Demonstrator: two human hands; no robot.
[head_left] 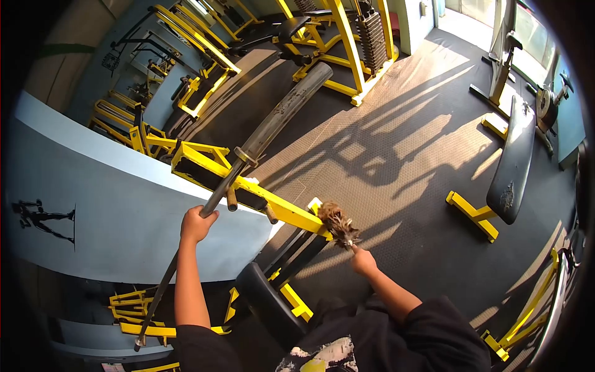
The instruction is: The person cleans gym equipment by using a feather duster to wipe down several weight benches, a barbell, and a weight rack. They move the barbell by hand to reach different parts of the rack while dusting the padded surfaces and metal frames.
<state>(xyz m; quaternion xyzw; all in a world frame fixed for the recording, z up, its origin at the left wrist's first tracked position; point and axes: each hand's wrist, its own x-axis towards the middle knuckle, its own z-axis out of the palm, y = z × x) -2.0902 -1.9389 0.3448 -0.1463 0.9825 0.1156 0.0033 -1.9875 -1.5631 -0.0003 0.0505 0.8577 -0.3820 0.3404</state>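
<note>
My left hand (198, 224) is wrapped round the shaft of a long steel barbell (291, 105). The bar slants across a yellow rack frame (291, 214), its thick, worn sleeve pointing away from me and its far end running down to the lower left. In my right hand (364, 261) is the short handle of a brown feather duster (338, 224). Its feathers overlap the right end of the yellow frame in this view. Below the frame, between my arms, lies a black padded bench (266, 304).
A worn black bench (513, 164) on yellow legs stands to the right, with an exercise bike (548, 105) behind it. Ahead is a yellow machine with a weight stack (372, 43). A pale blue half wall (136, 217) runs along the left.
</note>
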